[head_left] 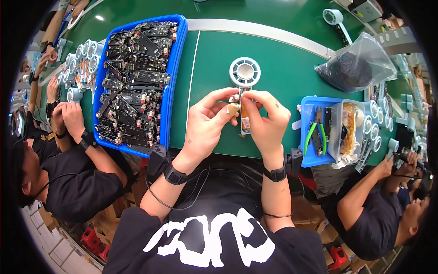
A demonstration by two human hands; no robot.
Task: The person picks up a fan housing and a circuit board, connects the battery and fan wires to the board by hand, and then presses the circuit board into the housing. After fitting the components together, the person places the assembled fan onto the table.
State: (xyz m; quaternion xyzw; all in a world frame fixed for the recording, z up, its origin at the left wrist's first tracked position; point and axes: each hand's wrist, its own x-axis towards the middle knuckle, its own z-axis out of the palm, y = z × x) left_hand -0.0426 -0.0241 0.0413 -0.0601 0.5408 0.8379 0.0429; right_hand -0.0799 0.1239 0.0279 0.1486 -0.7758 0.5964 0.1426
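Note:
A pale blue handheld fan (245,72) lies on the green table with its round head pointing away from me. Its handle is uncovered, showing an orange battery (246,110) inside. My left hand (207,121) is closed at the handle's left side, pinching a small part with a white and red end (233,98); a tan cover wraps its thumb tip. Over the handle's upper end, my right hand (268,119) has thumb and index finger pressed together. Whatever is between those right fingertips is too small or hidden to make out.
On the left, a blue bin (171,91) holds many black circuit boards. A blue tray (312,159) at right carries green-handled pliers (315,132) and a clear box (336,130). Behind it sits a plastic bag of dark pieces (349,68). Co-workers sit at both sides among more fans.

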